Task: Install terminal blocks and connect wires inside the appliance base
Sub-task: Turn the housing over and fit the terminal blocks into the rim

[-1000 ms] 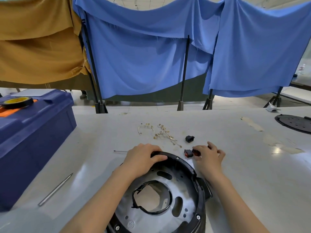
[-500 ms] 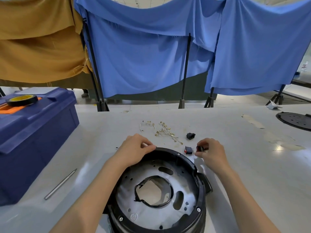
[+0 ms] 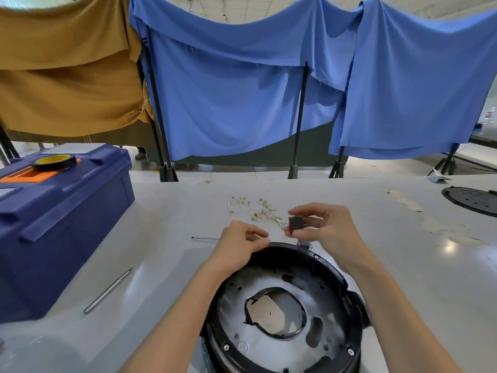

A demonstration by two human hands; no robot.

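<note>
- Fingers [image 3: 301, 211] of R hand [image 3: 326, 227] pinch a small black terminal block [image 3: 295, 224] w/ a red edge, index on top and thumb beneath. The block is off the table, just beyond the far rim of the appliance base [image 3: 330, 269].
- L hand [image 3: 239, 243] has its fingers curled in, thumb tip near the index, and sits at the base's far-left rim. Can't tell whether they hold anything.
- Blue cloths [image 3: 242, 90] and a tan cloth [image 3: 61, 76] hang on stands well behind the base.
- Table [image 3: 403, 265] is pale grey; the base sits on it at the near edge, open side up.
- Blue toolbox [image 3: 61, 216] is well left of the base, w/ a tape roll [image 3: 53, 161] on its lid.
- Black perforated disc [image 3: 473, 200] lies far right of the base.
- Metal rod [image 3: 107, 290] lies between the toolbox and the base.
- Wires [image 3: 258, 211] w/ brass ends lie loose beyond the base, near both hands.
- Thin pin [image 3: 205, 238] lies just left of the L hand.
- Second block [image 3: 304, 243], red and black, is on the table against the base's far rim, under the R hand.
</note>
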